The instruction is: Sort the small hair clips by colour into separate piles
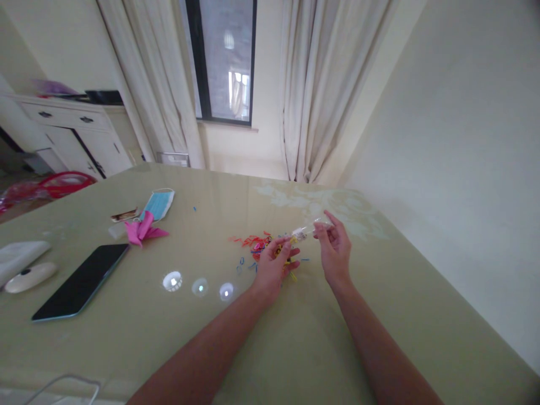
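Observation:
My right hand (336, 247) pinches a small clear container (310, 228), a tube or bottle by its look, which lies tilted with one end toward my left hand. Close to that end is my left hand (272, 267), thumb and forefinger pressed together. Something small and yellowish shows near those fingertips, too blurred to name. Under and around the left hand lies a loose pile of small coloured bits (255, 243), red, blue and yellow, some shaped like thin loops or clips. Part of this pile is hidden by the hand.
On the glossy table (211, 360), a black-screened phone (82, 281) lies at the left. Beyond it are a pink folded paper (144, 229), a blue face mask (158, 203) and a small wrapper (125, 215). A white mouse-shaped object (31, 278) sits far left. A wall (464, 169) borders the right.

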Motion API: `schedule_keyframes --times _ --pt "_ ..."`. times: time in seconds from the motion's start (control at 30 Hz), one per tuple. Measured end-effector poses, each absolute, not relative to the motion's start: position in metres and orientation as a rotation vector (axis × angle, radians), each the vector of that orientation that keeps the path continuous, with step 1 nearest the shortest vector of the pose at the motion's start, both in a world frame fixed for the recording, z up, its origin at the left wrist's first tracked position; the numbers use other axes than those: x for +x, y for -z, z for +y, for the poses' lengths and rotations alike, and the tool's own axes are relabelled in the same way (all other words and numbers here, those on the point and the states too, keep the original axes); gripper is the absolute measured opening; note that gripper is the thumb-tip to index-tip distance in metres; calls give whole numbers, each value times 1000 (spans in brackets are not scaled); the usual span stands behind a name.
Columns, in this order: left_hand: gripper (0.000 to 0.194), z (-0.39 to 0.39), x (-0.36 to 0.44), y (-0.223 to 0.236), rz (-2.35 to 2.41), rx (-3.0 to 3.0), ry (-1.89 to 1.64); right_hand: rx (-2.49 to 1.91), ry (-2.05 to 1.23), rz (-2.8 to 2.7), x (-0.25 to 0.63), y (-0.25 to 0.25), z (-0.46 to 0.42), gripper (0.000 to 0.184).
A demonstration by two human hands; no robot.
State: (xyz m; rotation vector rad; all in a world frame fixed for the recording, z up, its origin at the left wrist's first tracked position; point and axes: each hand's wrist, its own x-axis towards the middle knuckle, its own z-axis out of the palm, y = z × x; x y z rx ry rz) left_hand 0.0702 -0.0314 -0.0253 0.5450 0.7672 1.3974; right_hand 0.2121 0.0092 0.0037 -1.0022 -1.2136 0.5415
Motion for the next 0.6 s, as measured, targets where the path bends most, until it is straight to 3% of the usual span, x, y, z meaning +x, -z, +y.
schedule_keyframes --times 0.3,0.6 --pt "36 -36 75 21 790 1010 -1365 -948 -741 -1329 204 2 7 51" --pt "59 -33 76 29 800 826 -1369 -988 -590 -1242 209 1 9 49"
